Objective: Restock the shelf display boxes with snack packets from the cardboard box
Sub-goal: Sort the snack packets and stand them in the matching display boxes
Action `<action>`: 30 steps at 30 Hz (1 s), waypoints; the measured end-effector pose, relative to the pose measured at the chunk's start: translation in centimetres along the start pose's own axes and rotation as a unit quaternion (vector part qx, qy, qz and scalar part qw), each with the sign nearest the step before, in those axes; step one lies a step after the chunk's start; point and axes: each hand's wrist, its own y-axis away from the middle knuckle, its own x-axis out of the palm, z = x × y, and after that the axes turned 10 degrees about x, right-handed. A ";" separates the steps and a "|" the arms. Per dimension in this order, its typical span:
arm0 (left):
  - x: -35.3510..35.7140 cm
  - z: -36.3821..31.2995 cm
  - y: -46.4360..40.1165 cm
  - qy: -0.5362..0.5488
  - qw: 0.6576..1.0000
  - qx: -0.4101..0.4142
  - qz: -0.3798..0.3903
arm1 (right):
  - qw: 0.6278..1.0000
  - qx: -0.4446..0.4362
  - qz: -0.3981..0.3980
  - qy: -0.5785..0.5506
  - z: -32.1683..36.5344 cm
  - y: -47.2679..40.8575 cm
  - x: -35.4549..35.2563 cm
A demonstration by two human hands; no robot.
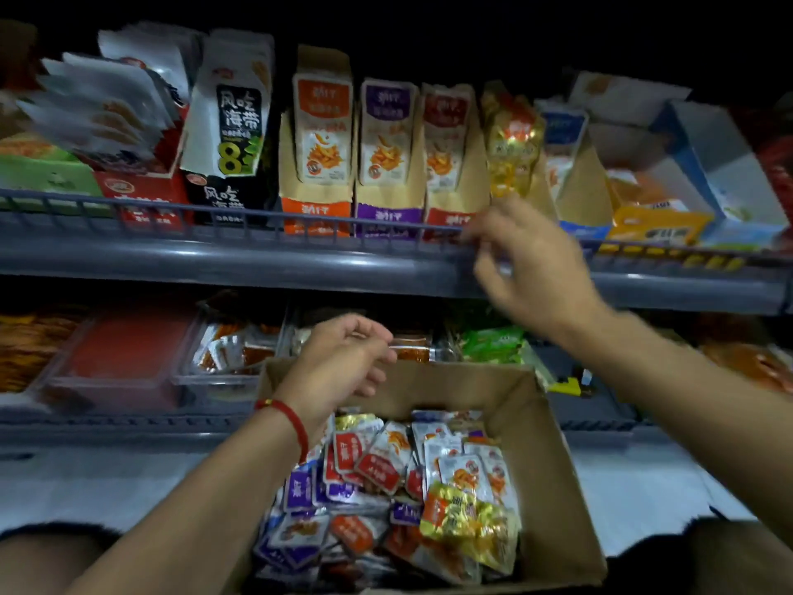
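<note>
The grey shelf spans the view, its low wire rail fronting a tight row of display boxes. Below it the open cardboard box holds a loose heap of snack packets, with bare wall showing above the heap. The right hand is raised at the rail edge, blurred; I cannot tell whether its fingers hold anything. The left hand hovers over the box's far wall, fingers loosely curled, holding nothing.

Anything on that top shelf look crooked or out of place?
Yes. The white packets at the upper left fan out, leaning over the red display box. The blue and white display box at far right sits tilted and looks nearly empty.
</note>
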 end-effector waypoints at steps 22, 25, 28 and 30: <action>5.1 16.6 -1.7 -0.548 0.813 -0.051 0.188 | 0.905 0.015 0.423 -0.034 -1.4 12.7 5.8; 4.4 14.8 -2.2 -0.469 0.865 -0.064 0.167 | 0.904 0.026 0.425 -0.046 -1.8 12.4 5.8; 3.8 12.4 -1.9 -0.403 0.898 -0.083 0.156 | 0.901 0.027 0.430 -0.049 -1.6 12.1 5.8; 3.7 10.1 -1.4 -0.385 0.900 -0.083 0.185 | 0.898 0.030 0.435 -0.062 -1.4 11.9 5.8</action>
